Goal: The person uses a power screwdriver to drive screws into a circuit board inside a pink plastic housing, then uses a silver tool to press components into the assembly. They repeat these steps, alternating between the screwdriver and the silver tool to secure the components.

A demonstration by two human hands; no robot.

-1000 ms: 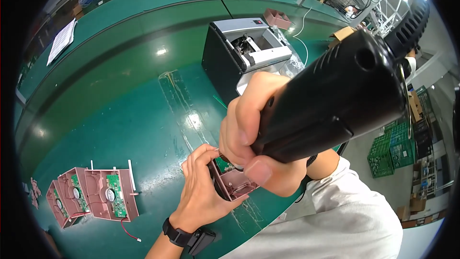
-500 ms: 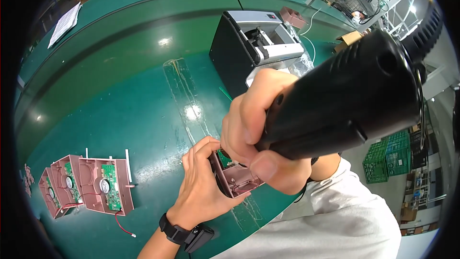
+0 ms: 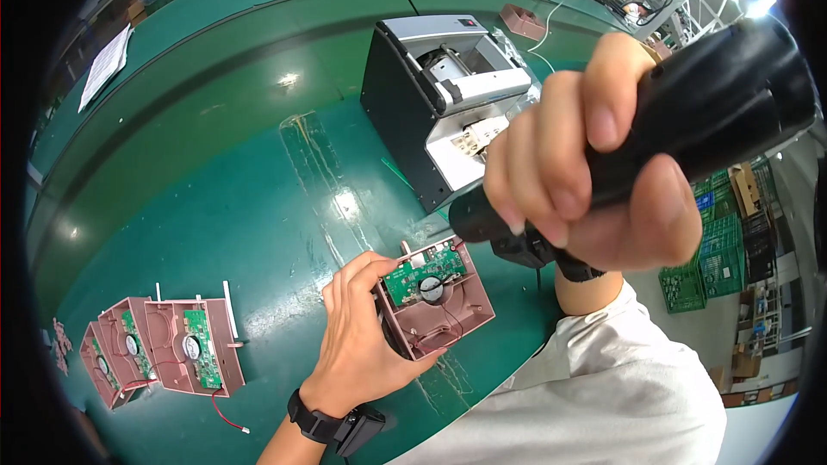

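Observation:
My left hand (image 3: 357,331) is closed round the left side of a pink plastic housing (image 3: 474,306). Inside that open box sit a green circuit board (image 3: 405,286), a round silver part and thin wires. Raised above its far right corner, my right hand (image 3: 568,155) grips a thick black electric screwdriver (image 3: 715,112). The screwdriver slants from upper right down to a dark nose near the box; I cannot make out its bit. More pink housings (image 3: 164,327) with boards stand in a row at the left, one trailing a red wire (image 3: 228,413).
Beyond my hands stands a black and grey machine (image 3: 405,95) with an open front holding small pale parts. Another pink piece (image 3: 523,22) lies behind it. Papers (image 3: 107,67) rest on the far left ledge. Green crates (image 3: 706,258) stand on the floor at right.
My right hand has lifted the screwdriver up and rightward, off the pink housing, uncovering its board. The left hand keeps its hold in nearly the same place. The view has shifted slightly.

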